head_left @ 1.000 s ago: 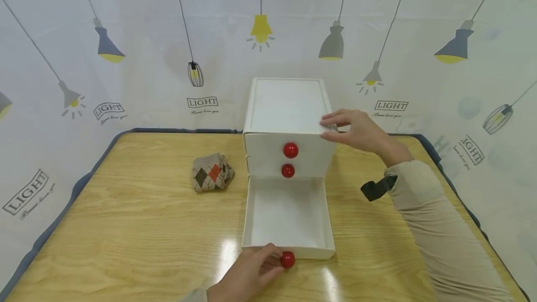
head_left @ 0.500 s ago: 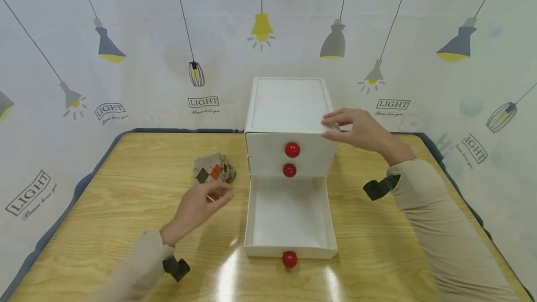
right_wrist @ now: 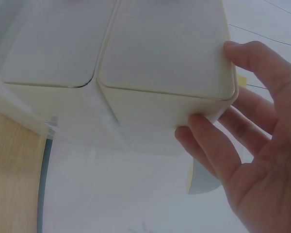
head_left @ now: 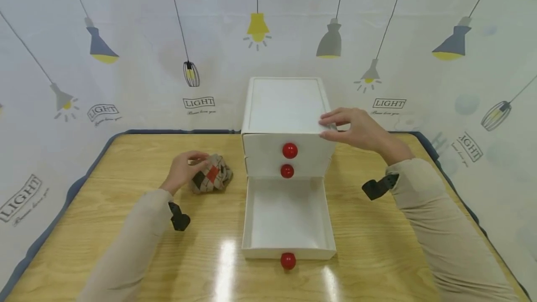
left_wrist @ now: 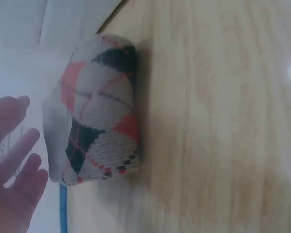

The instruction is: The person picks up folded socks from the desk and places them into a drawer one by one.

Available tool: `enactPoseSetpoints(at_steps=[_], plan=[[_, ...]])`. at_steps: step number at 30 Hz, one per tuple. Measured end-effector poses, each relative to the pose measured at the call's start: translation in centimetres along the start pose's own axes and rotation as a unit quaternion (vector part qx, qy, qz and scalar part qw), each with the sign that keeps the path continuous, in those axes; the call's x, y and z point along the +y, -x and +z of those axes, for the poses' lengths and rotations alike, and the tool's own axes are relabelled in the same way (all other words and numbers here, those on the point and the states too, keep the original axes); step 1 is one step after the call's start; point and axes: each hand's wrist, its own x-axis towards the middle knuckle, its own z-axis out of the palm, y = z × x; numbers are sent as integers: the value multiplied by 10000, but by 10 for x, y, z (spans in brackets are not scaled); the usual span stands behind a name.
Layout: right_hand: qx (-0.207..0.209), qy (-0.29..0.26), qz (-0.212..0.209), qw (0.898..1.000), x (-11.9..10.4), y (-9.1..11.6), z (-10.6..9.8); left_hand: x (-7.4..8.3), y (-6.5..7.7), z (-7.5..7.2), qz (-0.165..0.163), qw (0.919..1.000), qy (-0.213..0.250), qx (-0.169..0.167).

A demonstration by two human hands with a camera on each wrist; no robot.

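Observation:
A folded argyle sock bundle [head_left: 213, 176] in beige, dark brown and red lies on the table, left of a white drawer cabinet [head_left: 289, 106]. My left hand [head_left: 182, 168] is just beside the bundle, at its left edge. In the left wrist view its fingers [left_wrist: 31, 182] are spread, with a gap to the sock bundle [left_wrist: 99, 114]. At the cabinet's front right top corner, my right hand [head_left: 356, 129] grips with the thumb in front and the fingers over the top. The bottom drawer [head_left: 289, 253] is pulled out and holds nothing.
Two upper drawers are closed, with red round knobs [head_left: 290, 150] on their fronts. Another red knob [head_left: 288, 261] sticks out from the pulled-out drawer. The wooden table [head_left: 168, 255] ends at the back against a lamp-printed curtain [head_left: 147, 59].
My left hand has let go of the bottom drawer's knob and moved up and left to the sock bundle. The right hand stays on the cabinet's corner.

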Motion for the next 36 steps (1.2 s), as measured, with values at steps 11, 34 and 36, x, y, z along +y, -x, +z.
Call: enactPoseSetpoints(at_steps=[11, 34, 36], plan=[[18, -38, -47, 10000, 0, 0, 0, -22, -11, -4, -887, 9931, 442, -630], [46, 32, -35, 10000, 3, 0, 2, -30, 0, -1, -1235, 9823, 1095, -882], [61, 93, -48, 9999, 3, 0, 1, -28, 2, -1, -1284, 9786, 1333, -898]])
